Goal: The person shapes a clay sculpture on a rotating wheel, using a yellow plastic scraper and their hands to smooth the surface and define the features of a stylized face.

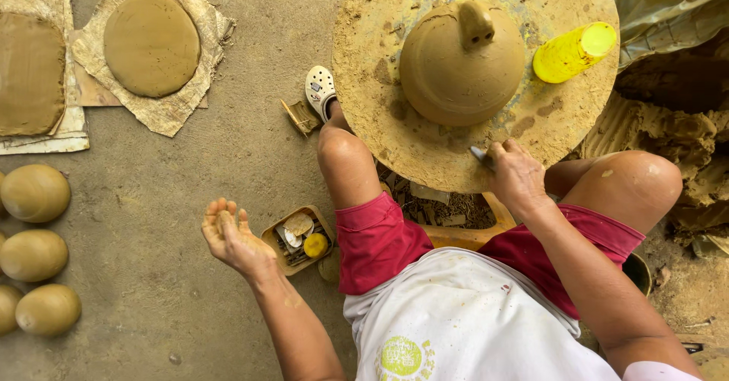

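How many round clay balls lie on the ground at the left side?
4 fully seen: top, middle, bottom, and one cut by the left edge. Slivers of others at that edge suggest more outside the view.

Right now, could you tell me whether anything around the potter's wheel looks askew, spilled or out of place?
One thing: the yellow bottle lies tipped on its side on the wheel disc, beside the domed clay piece. Nothing seems spilled from it. The right hand holds a small tool at the disc's edge; the left hand is open, off the wheel.
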